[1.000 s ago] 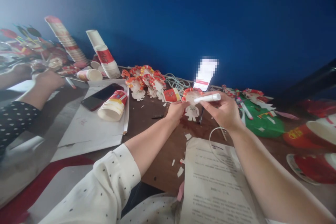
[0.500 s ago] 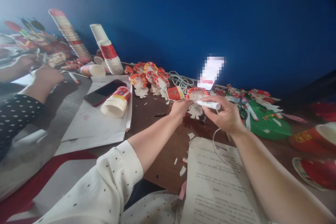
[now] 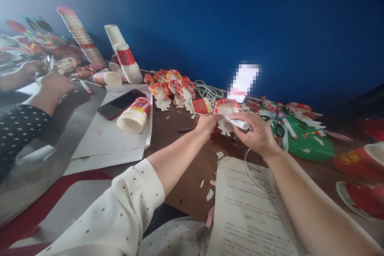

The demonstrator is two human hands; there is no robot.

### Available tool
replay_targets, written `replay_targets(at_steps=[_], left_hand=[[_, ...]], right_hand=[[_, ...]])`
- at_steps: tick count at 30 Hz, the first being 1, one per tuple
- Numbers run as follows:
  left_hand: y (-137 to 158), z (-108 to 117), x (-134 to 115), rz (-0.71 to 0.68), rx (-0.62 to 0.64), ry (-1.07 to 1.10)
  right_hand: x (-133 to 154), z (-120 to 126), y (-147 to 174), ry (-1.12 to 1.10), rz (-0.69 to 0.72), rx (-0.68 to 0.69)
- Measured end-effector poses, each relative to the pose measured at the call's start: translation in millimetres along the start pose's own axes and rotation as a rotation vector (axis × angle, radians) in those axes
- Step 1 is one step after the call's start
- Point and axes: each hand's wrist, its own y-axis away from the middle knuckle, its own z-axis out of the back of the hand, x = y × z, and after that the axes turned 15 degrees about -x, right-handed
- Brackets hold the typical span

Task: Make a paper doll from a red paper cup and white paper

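Observation:
My left hand (image 3: 209,124) pinches the left edge of a paper-cup figure (image 3: 227,106), which has a white face, a curled red-and-orange fringe and a cut white body below. In my right hand (image 3: 255,130) is a white marker pen (image 3: 239,123), its tip end pointing left at the figure just under the face. The tip itself is too small to make out. Just left of the figure lies a red paper cup (image 3: 202,105) on its side. Behind it sits a cluster of similar fringed figures (image 3: 172,86).
A lit phone (image 3: 243,82) leans at the back. Scissors (image 3: 279,129) lie on a green sheet (image 3: 312,144). A printed page (image 3: 252,208) lies in front. At left are a dark phone (image 3: 121,104), nested cups (image 3: 134,116), a cup stack (image 3: 82,38) and another person's hands (image 3: 54,86).
The marker pen in my right hand has tilted, its rear end dropping slightly and shifting left. My left hand keeps its hold on the figure. The whole view has shifted slightly.

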Motion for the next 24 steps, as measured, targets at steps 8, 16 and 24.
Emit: replay_targets(at_steps=[8, 16, 24], left_hand=[[-0.3, -0.4, 0.0, 0.001, 0.000, -0.025], [5.4, 0.8, -1.7, -0.033, 0.019, -0.066], [-0.9, -0.3, 4.0, -0.045, 0.027, -0.027]], right_hand=[[1.2, -2.5, -0.8, 0.043, 0.024, 0.041], [2.6, -6.1, 2.0, 0.114, 0.050, -0.026], [12.0, -2.1, 0.8, 0.087, -0.059, -0.144]])
